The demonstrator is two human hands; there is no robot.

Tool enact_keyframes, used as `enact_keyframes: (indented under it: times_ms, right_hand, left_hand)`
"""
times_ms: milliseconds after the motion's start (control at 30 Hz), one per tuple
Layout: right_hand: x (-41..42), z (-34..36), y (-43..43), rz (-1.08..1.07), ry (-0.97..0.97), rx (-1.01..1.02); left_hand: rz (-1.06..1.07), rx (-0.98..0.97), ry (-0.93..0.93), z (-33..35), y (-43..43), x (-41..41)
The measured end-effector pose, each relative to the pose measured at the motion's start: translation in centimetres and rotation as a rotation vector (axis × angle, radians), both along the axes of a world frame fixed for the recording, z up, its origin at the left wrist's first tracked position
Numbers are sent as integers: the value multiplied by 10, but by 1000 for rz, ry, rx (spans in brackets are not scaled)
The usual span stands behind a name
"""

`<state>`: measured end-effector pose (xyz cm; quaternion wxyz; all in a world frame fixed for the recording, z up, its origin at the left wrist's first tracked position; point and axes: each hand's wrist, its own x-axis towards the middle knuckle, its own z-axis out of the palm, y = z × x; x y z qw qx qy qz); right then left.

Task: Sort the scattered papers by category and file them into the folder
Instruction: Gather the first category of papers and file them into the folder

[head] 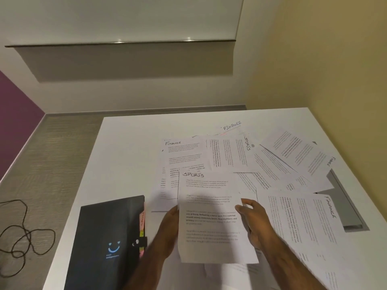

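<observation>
From the head camera, we see both hands raised over the front middle of the white surface (125,143), with one printed page between them, the SPORTS sheet (211,218). The left hand (169,225) holds its left edge, and most of that hand's fingers are hidden behind the paper. The right hand (255,222) has its fingers (243,207) curled onto the right edge, pinching it. The sheet is lifted and tilted toward us, above other pages.

The black folder (109,237) lies flat at the front left corner, just beside the left forearm. Its strap looks fastened, and coloured tabs (142,222) poke out along its right side. The loose papers (272,181) overlap in a fan from the middle to the right edge. Among them is a FINANCE sheet (180,155) behind the held page, and other pages headed FINANCE or SPORTS lie turned at different angles.

We judge sorting is barely begun. The folder will need a free hand to open, so the sheet would hang from a single pinch and could flop or crease. The tabs' writing is small, so the page could go into the wrong pocket. The forearms pass over pages near the front edge and could drag them off.
</observation>
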<state>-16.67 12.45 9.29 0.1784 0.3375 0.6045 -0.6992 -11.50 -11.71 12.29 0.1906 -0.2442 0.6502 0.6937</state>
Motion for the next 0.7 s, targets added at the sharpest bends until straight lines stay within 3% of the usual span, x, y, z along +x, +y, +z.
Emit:
enact_keyframes:
  times_ms: [233,433,700]
  right_hand:
    - [3,15,7,204,51,128]
    - [7,28,1,158,194,15]
    - [8,30,-1,193,329,223]
  left_hand:
    - [-65,56,58,6,2,3]
    - [-60,-85,148,5,5,-7]
    - [-9,-99,283,11,12,0]
